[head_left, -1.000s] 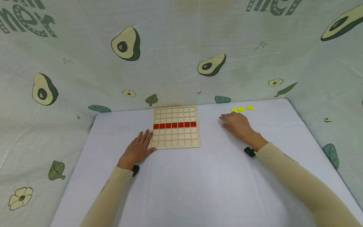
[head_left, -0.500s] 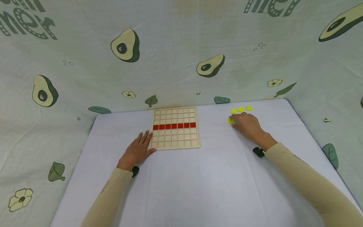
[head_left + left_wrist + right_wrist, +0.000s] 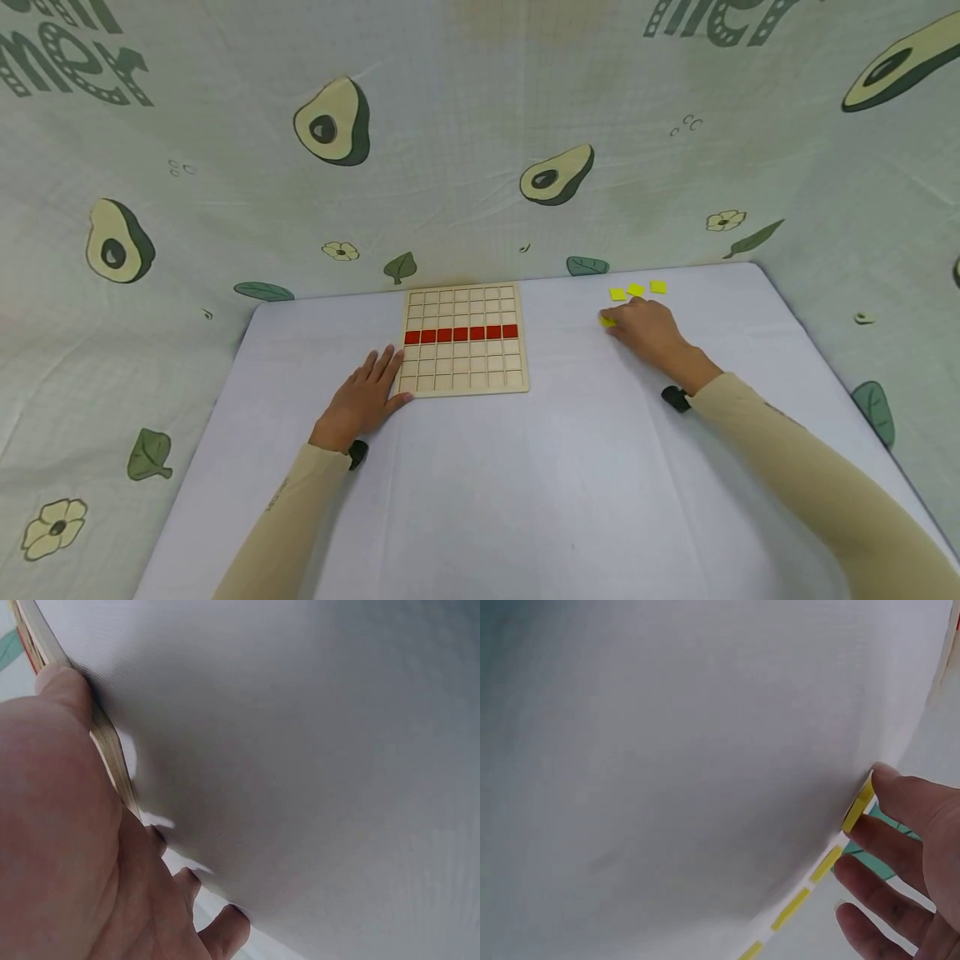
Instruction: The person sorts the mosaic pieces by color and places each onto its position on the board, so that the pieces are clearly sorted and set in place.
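A square wooden grid board point(image 3: 461, 382) lies flat on the table, with a row of red square tiles point(image 3: 461, 334) across its middle. My left hand point(image 3: 362, 402) rests at the board's left edge, fingers stretched out; in the left wrist view its thumb point(image 3: 69, 688) touches the board's side. To the right of the board, my right hand point(image 3: 647, 329) pinches a small yellow square tile point(image 3: 859, 804) between thumb and index finger, low over the table. The hand partly covers this tile in the head view.
Just beyond the right hand lie three more yellow tiles point(image 3: 636, 290), near the table's back edge. The white-covered table point(image 3: 480, 500) backs onto a hanging cloth point(image 3: 450, 167) printed with avocados and leaves, which also runs along both sides.
My right hand has moved from left of the yellow tiles back over a nearer tile, and now its thumb and index finger close on it. The left hand and board have stayed put.
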Demonstrator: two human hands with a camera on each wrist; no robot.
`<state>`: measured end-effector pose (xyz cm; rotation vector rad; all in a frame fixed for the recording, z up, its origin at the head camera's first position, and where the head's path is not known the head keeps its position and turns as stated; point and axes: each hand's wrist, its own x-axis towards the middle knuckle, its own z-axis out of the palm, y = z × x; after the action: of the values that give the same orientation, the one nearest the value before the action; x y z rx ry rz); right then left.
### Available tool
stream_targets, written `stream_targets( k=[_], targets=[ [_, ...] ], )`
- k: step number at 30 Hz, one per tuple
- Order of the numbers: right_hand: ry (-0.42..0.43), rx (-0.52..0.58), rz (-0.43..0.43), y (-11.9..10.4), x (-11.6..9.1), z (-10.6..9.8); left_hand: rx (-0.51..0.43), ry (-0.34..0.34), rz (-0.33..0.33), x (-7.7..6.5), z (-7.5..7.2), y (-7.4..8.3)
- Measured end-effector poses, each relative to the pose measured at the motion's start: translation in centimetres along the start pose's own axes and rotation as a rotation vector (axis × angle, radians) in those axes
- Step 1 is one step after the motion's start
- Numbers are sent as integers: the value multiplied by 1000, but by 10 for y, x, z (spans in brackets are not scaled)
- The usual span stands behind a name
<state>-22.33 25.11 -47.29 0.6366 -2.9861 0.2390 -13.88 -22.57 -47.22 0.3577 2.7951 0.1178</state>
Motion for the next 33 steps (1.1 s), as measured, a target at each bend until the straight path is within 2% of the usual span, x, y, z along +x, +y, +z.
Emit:
stream_targets(
  k=[8, 14, 19, 25, 29, 33],
  targets=[
    [-2, -18, -17, -11, 5, -4, -2, -1, -5, -2, -3, 2],
    [-17, -91, -82, -12, 7, -3, 1, 0, 4, -1, -3, 2],
    [10, -83, -138, -13, 5, -2, -31, 10, 12, 0, 0, -1],
    [67, -58, -187, -20, 6, -2, -24, 9, 7, 0, 3, -2],
    [106, -45, -221, -28, 8, -5, -24, 4, -1, -1, 0, 0],
    [103, -44, -227, -38, 10, -9, -30, -7, -9, -2, -3, 2]
  ],
)
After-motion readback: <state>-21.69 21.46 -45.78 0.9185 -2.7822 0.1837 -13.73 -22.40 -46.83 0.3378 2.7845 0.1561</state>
